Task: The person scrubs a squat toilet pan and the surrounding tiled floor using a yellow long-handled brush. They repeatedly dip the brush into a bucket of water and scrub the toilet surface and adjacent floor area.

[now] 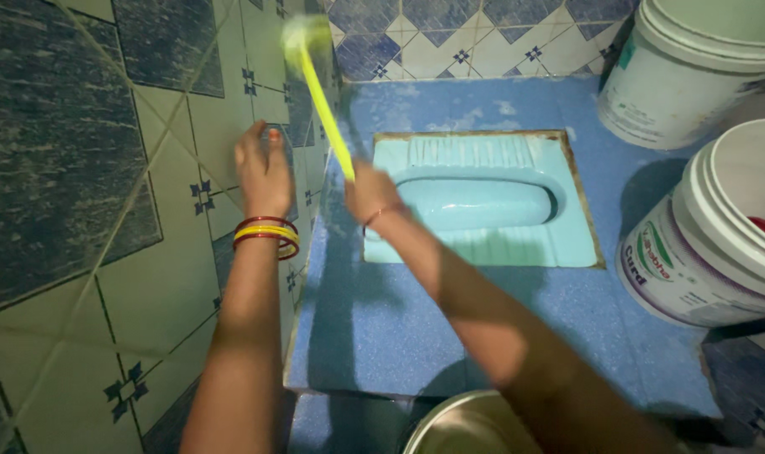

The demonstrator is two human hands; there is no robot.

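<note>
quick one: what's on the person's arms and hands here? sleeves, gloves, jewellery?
Both forearms are bare: no sleeves and no gloves in view. The left hand has a stack of bangles at the wrist, red ones on the outside and yellow between them. The right hand has a single thin bangle, reddish, at its wrist. Motion blur hides any rings or nail colour.

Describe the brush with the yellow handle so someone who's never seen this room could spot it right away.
Start at the pale blue squat toilet pan set in the blue floor. Just left of it, the right hand grips a thin yellow-green brush that slants up toward the tiled left wall, where the left hand rests. It is the only long, bright yellow-green thing here; the buckets are white.
</note>
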